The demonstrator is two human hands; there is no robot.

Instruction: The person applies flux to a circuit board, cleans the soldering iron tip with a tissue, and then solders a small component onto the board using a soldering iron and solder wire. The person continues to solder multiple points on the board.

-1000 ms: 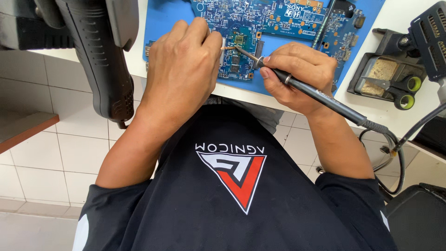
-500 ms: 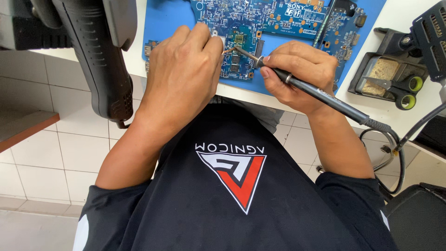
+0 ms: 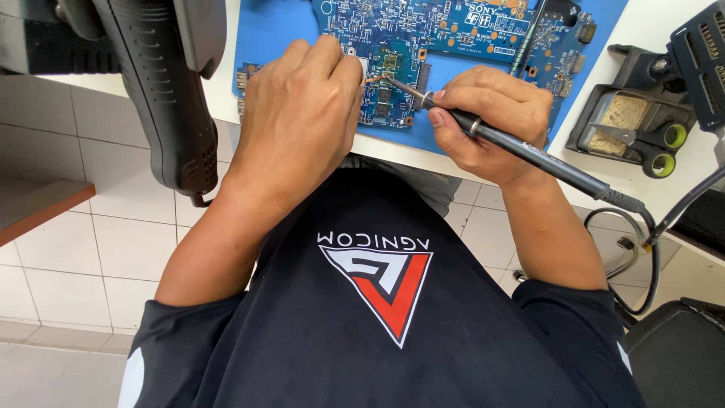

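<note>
The right hand (image 3: 487,113) is closed in a pen grip around a slim black soldering iron (image 3: 521,151), its metal tip resting on the blue printed circuit board (image 3: 445,34). The board lies on a blue rubber mat (image 3: 276,30) on the white counter (image 3: 657,26). The left hand (image 3: 302,113) is curled beside the tip, fingers pinched on what may be a thin copper-coloured strand; the view is too tight to be sure. A black iron stand with a yellowish sponge (image 3: 623,121) sits well to the right.
</note>
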